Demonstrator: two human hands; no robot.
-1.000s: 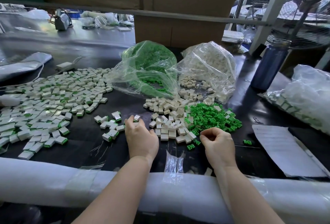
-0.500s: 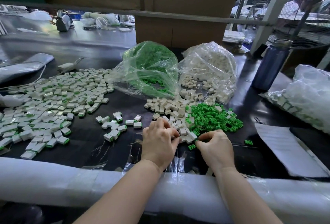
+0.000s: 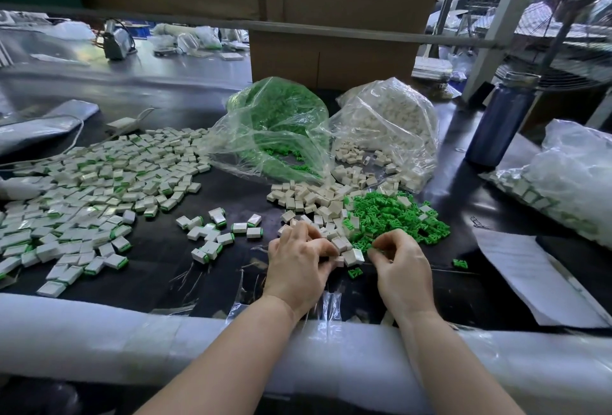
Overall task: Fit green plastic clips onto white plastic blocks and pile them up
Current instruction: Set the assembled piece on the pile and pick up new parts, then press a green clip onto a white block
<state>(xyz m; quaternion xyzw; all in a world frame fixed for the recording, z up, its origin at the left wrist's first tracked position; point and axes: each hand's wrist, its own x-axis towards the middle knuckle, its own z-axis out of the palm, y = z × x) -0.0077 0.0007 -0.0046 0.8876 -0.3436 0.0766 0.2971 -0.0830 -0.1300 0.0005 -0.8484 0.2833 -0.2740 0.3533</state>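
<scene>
A heap of loose white blocks (image 3: 308,198) lies mid-table, with a heap of green clips (image 3: 390,216) to its right. My left hand (image 3: 296,262) reaches into the near edge of the white heap, its fingers curled round a white block (image 3: 339,244). Just to the right, my right hand (image 3: 402,269) pinches thumb and forefinger on a green clip at the near edge of the green heap. Finished blocks with green edges spread in a big pile (image 3: 99,183) on the left. A small group of them (image 3: 212,236) lies nearer the middle.
Two clear bags stand behind the heaps, one of green clips (image 3: 275,130) and one of white blocks (image 3: 387,126). A blue bottle (image 3: 500,120), another filled bag (image 3: 569,176) and a paper sheet (image 3: 530,275) are on the right. White foam padding (image 3: 99,332) covers the table's near edge.
My left hand moved right from the small group of finished blocks to the white heap. My right hand stayed at the green heap's near edge.
</scene>
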